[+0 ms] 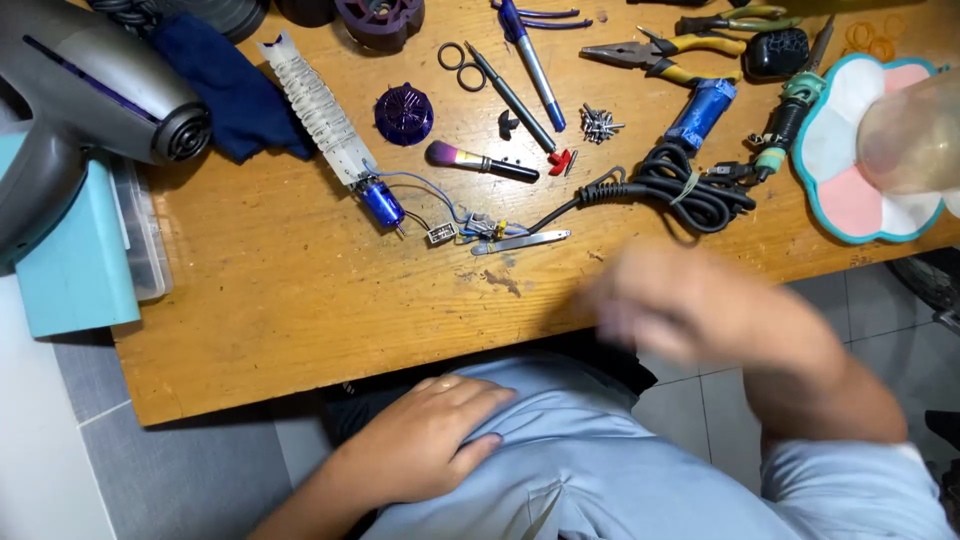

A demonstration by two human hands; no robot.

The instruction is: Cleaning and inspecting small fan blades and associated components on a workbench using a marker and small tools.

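At lower right of centre, the blurred right hand [690,305], grip unreadable, hovers just below and right of a small metal strip [522,241] lying left-to-right on the table [300,300]; the loosely open, empty left hand [425,440] rests farther down on a shirt [600,470].

1. Worn wooden table [300,300], scuffed near the front edge.
2. At left: grey hair-dryer body [90,100], dark blue cloth [225,85].
3. Mid-table: white heating coil [315,105] wired to blue motor [382,205], purple round cap [404,113], tweezers [520,241].
4. Further right: small brush [480,161], pens [530,60], screws [600,124], pliers [660,55], coiled black cord [680,190], soldering iron [785,125], flower-shaped mat [850,190].
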